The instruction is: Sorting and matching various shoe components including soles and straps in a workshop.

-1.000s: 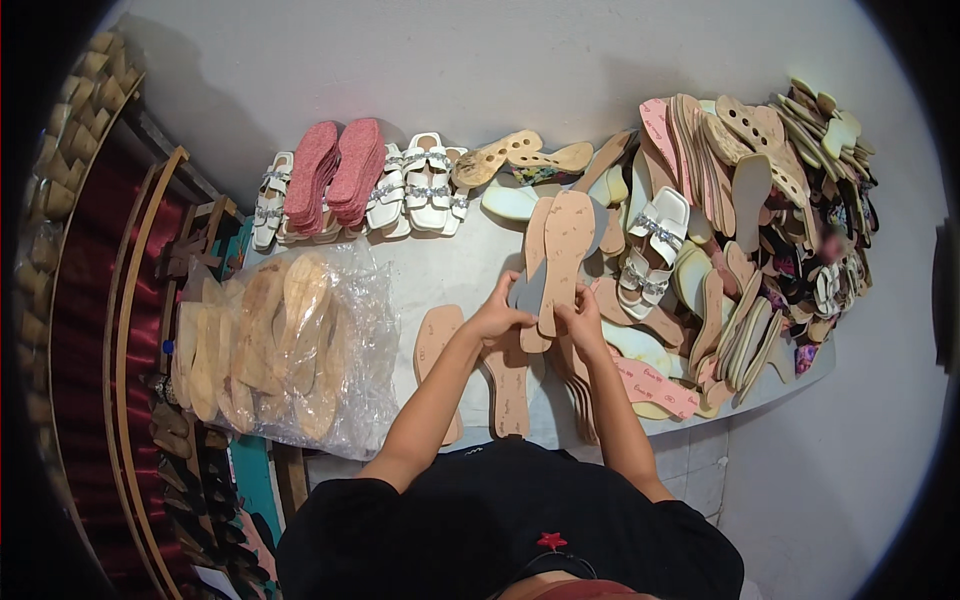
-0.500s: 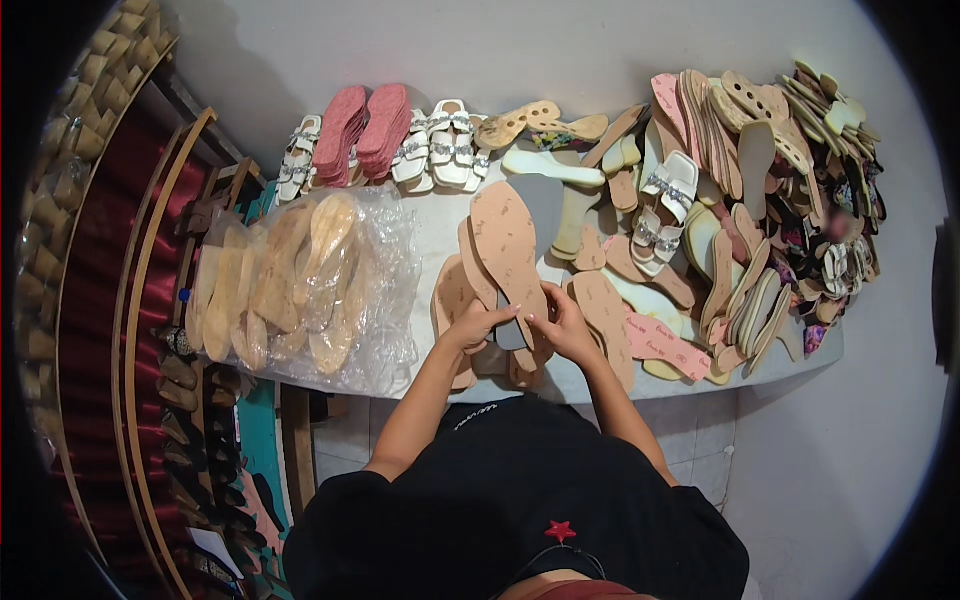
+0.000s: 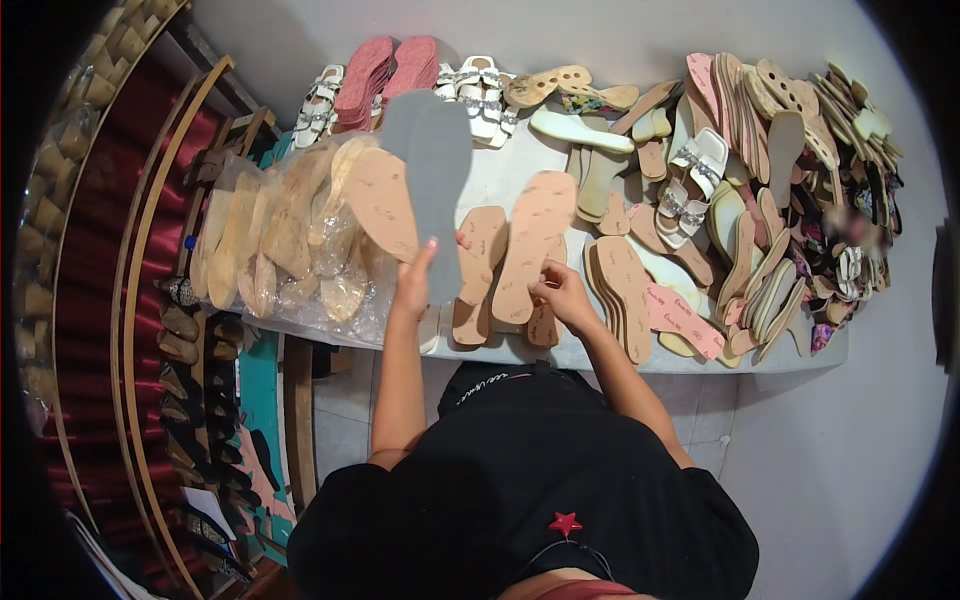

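Observation:
My left hand (image 3: 413,287) is closed round a grey shoe sole (image 3: 430,180) and a tan insole (image 3: 383,205), raised over the table's left-middle part. Its thumb presses on the grey sole. With fingers pinched at the lower right edge of another tan insole (image 3: 538,245), my right hand (image 3: 563,298) is close to the table's front edge. Beneath and beside that insole are more tan insoles (image 3: 480,265), partly hidden. A stack of tan insoles (image 3: 622,300) lies just right of my right hand.
A clear plastic bag of wooden-coloured sole shapes (image 3: 285,230) covers the table's left. White sandals (image 3: 480,95) and pink textured soles (image 3: 364,85) line the back. Heaped soles (image 3: 785,190) crowd the right, by a white strappy sandal (image 3: 690,185). A shoe rack (image 3: 185,400) stands left.
My hands have moved apart. The left carried the grey sole and a tan insole leftward and up; the right stays with another tan insole over the pile.

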`<state>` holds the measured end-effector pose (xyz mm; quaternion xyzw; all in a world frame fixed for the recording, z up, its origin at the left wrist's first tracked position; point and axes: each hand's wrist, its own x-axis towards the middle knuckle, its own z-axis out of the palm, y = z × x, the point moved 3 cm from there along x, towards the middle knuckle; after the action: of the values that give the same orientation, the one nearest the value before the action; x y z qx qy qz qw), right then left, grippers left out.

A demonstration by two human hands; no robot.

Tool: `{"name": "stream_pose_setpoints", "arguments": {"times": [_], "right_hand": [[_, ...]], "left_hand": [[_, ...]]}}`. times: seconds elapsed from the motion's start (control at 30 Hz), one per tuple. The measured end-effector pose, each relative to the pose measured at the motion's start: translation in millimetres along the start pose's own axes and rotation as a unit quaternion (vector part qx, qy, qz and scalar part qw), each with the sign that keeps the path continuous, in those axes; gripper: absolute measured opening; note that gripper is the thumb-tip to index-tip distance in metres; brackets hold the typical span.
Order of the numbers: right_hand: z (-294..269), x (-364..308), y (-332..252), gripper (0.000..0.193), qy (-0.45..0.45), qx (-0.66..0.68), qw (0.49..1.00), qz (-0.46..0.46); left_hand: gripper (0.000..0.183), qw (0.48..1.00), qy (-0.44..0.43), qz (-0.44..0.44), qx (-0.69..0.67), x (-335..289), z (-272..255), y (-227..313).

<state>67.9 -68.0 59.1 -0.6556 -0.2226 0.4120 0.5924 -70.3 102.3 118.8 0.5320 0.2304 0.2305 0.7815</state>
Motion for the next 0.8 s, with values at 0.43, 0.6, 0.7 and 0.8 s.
{"name": "stream_pose_setpoints", "arguments": {"times": [0.43,0.6,0.7,0.8], "right_hand": [[58,26,40,0.035,0.003,-0.143,0.988,0.052],[62,24,49,0.033,0.041,-0.201,0.978,0.040],[69,19,46,0.031,0.050,-0.186,0.980,0.049],[71,14,39,0.031,0.077,-0.185,0.979,0.039]], "left_hand": [[0.054,0.994,0.019,0.046,-0.098,-18,-31,6],[0.055,0.996,0.004,0.017,-0.083,-18,-39,-2],[0.056,0.997,-0.013,0.004,-0.073,-17,-37,-8],[0.053,0.995,-0.049,-0.015,-0.081,-17,-31,-9]]}}
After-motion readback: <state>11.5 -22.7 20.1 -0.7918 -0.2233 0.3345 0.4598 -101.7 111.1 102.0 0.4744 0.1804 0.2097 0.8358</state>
